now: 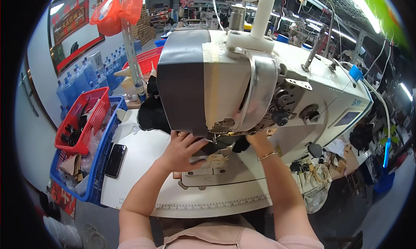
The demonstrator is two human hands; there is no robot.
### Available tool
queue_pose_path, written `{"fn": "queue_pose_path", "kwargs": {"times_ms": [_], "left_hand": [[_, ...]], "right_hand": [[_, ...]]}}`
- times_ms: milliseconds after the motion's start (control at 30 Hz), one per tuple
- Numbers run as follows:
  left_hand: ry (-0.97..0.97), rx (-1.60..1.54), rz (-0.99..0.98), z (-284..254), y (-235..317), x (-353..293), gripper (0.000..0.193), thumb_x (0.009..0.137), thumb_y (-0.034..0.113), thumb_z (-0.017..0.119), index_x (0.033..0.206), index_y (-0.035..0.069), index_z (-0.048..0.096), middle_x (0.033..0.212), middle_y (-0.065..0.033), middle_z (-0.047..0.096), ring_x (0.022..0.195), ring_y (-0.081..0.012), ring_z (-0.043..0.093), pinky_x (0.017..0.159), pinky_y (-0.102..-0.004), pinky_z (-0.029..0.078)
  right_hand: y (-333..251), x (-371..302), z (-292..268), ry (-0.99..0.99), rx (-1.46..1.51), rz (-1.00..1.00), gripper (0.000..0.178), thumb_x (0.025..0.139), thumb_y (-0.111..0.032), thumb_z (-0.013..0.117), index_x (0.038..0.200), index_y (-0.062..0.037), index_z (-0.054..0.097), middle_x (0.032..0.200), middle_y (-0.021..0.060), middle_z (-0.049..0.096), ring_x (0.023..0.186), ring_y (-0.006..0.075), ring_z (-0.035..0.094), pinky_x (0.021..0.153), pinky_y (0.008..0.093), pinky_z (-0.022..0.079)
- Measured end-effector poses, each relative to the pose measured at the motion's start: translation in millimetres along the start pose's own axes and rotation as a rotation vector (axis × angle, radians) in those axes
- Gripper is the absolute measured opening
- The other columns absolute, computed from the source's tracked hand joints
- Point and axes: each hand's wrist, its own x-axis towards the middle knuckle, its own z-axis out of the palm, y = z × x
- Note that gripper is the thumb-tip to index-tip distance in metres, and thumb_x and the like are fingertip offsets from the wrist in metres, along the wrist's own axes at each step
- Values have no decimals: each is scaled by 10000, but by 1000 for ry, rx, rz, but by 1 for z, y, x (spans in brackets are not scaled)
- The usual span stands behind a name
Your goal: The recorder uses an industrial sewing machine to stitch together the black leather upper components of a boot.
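One dark cloth-like piece (239, 145) in the head view, low under the head of a large white sewing machine (238, 82), between left hand (184, 153) and right hand (259, 144); shows only in part, with the upper edge lost behind machine parts; seems to run left to right along the long axis, though too hidden for certainty; lies to the right of left hand and directly left of right hand, so nearer to right hand, apparently touching at the fingers.

Left hand palm down, just below the dark grey end cover (182, 84); thumb and fingers spread apart, nothing visible clamped between; farthest fingertips up against the lower edge of the cover. Right hand reaching in from the near right, bracelet (269, 154) at the wrist; fingers bent toward the dark piece, tips hidden; cannot tell if together, apart or clamped on it.

Nearer than the piece, a pale work plate (212, 178); nearer again, white tabletop (147, 162) with ruler markings (208, 204) along the curved near edge; another black item (151, 112) left of the machine head, cannot tell if joined to the dark piece; farther left, black phone (116, 161) just beside a blue basket (97, 175).
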Motion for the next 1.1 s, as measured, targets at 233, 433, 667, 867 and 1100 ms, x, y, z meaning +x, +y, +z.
{"fn": "queue_pose_path", "kwargs": {"times_ms": [233,433,667,867,1100], "left_hand": [[62,225,-53,-17,40,11,498,673,296,737,1135,166,605,1099,-31,585,967,-217,537,887,-397,368],[-34,320,-147,-27,70,5,535,705,257,728,1205,136,579,1175,-40,571,938,-220,542,848,-369,397],[-122,196,-105,-37,57,8,505,740,254,714,1214,134,583,1206,-50,563,961,-233,527,877,-374,403],[-144,170,-102,-37,52,11,553,679,230,729,1204,129,588,1175,-21,578,919,-233,549,807,-346,430],[-235,-40,3,-45,1,18,479,680,140,714,1146,216,633,1160,38,594,1114,-210,529,945,-373,399]], "right_hand": [[-41,-36,-25,162,221,-410,390,719,17,624,1089,-104,639,1048,110,644,918,310,613,818,391,488],[-63,-41,-46,82,380,-330,476,672,78,614,1119,-82,624,1036,82,624,923,278,597,819,373,496],[-78,-48,-56,161,340,-366,524,646,82,595,1154,-49,594,1116,118,583,1005,300,561,881,391,477],[-85,-46,-62,85,393,-375,513,658,65,594,1164,-13,563,1135,129,578,1035,317,559,902,395,471],[-104,-55,-66,189,184,-421,430,665,18,619,1093,-17,607,1124,104,591,1066,303,560,883,384,498]]}}
